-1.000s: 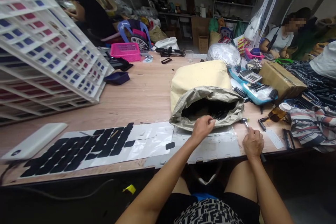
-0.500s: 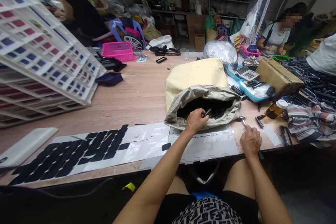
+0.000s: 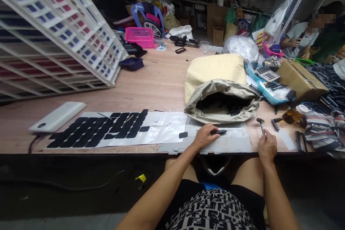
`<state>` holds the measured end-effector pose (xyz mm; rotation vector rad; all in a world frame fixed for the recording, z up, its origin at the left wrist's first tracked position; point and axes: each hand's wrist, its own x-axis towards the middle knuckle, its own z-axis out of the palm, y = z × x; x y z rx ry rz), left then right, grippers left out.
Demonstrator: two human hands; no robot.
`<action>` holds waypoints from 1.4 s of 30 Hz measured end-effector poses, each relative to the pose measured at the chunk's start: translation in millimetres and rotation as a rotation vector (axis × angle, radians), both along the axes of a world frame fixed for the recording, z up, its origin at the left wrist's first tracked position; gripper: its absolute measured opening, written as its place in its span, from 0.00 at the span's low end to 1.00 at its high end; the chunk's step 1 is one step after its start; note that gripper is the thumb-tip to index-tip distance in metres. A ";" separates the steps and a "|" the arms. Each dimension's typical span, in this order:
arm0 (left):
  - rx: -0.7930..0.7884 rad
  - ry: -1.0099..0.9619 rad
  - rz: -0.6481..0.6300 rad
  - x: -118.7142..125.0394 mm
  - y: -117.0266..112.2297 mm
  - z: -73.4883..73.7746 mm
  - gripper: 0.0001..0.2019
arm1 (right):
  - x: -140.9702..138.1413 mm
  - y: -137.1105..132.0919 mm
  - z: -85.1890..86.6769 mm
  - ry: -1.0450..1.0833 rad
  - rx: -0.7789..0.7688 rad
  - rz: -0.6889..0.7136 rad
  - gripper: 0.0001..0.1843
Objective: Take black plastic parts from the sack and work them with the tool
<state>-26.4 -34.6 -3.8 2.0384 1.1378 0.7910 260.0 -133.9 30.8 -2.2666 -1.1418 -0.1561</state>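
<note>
My left hand (image 3: 204, 135) pinches a thin black strip (image 3: 219, 132) just above a grey metal plate (image 3: 231, 143) at the table's front edge. Just behind it lies a grey sack (image 3: 221, 95) with its mouth open toward me and more black pieces inside. My right hand (image 3: 267, 147) is closed round the handle of a small hammer (image 3: 261, 125), its head up over the table. A small black pad (image 3: 183, 135) lies left of my left hand.
A white sheet covered with rows of black pads (image 3: 105, 129) lies at the front left, beside a white power bank (image 3: 58, 115). White racks (image 3: 51, 32) lean at the left. A cardboard box (image 3: 300, 79), calculator (image 3: 268, 74), bottle (image 3: 296, 113) and striped cloth (image 3: 323, 131) crowd the right. People sit at the back.
My left hand has come out of the sack toward me with a black strip and now holds it over the metal plate. The right hand keeps the hammer. The camera tilted down.
</note>
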 end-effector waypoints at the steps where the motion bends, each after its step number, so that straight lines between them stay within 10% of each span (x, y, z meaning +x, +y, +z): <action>1: 0.003 -0.005 0.001 -0.4 0.3 0.5 0.08 | -8.5 -7.9 1.2 0.059 0.046 0.032 0.21; 8: 0.021 -0.049 0.006 -2.9 -1.4 -3.9 0.07 | -89.3 -40.7 11.0 0.369 0.120 0.613 0.18; 17: -0.010 -0.098 0.005 -2.8 -0.8 -3.1 0.06 | -118.8 -32.4 17.8 0.220 0.127 0.768 0.20; 31: -0.024 -0.070 0.018 -2.9 -0.1 -3.4 0.07 | -95.7 -29.5 9.9 0.264 0.135 0.653 0.18; 42: 0.041 0.060 0.044 2.2 -0.9 1.9 0.05 | 14.2 9.2 -0.2 -0.160 -0.116 -0.019 0.21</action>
